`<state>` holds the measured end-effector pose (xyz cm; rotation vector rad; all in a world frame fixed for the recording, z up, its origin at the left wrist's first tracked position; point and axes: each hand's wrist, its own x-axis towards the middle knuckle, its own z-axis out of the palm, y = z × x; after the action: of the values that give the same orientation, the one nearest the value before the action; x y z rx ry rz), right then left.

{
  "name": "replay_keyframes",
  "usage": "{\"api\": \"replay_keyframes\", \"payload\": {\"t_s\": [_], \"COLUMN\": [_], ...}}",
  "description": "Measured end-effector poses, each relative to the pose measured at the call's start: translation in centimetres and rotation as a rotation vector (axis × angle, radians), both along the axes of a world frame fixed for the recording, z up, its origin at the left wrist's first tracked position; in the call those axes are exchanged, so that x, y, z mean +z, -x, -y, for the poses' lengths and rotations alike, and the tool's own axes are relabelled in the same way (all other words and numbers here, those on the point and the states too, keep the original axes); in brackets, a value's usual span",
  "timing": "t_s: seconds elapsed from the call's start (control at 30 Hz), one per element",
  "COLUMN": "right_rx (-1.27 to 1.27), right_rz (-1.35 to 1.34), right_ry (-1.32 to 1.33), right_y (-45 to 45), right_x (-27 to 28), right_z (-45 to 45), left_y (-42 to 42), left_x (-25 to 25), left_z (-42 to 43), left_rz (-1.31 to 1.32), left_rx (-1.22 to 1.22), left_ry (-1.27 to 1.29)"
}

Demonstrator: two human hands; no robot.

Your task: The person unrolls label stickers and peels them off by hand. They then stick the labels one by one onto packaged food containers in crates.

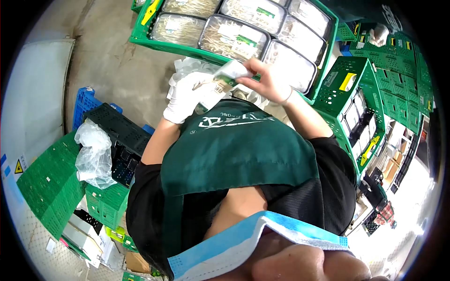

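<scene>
My left hand (183,97), in a white glove, is closed on a strip of labels (221,85) with white backing and green print. My right hand (269,80), bare, pinches the upper end of the same strip between thumb and fingers. Both hands are in front of the green apron (239,154), just short of a green crate (187,50). Inside that crate sit several clear-lidded trays of pale, thin strands, such as one tray (232,40) bearing a green-and-white label. Crumpled white strips (187,68) lie behind my gloved hand.
At right stands another green crate (330,110) with packed trays, near tall stacks of green crates (398,89). At left are a black crate (119,129), a clear plastic bag (93,150) and green crates (51,180). Another person's hand (378,35) shows at upper right.
</scene>
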<state>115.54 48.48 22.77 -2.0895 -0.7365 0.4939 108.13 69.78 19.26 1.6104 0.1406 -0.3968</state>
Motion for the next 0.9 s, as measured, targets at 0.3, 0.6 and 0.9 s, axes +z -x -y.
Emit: {"api": "replay_keyframes", "payload": {"t_s": [0.3,0.6,0.9], "right_rx": [-0.313,-0.147,-0.029], "right_rz": [0.329,0.567,0.047], "right_ry": [0.099,0.641,-0.051], "right_y": [-0.3,-3.9,0.2], "right_x": [0.4,-8.1,-0.6], "right_z": [12.1,18.4,18.2], "left_y": [-1.1,0.8,-1.4], "left_x": [1.7,-3.2,2.3], "left_z": [12.4,12.6,19.2], "left_rz": [0.244,0.076,0.063], "left_rx": [-0.077,0.217,-0.050], "left_ry": [-0.267,0.006,-0.089]}}
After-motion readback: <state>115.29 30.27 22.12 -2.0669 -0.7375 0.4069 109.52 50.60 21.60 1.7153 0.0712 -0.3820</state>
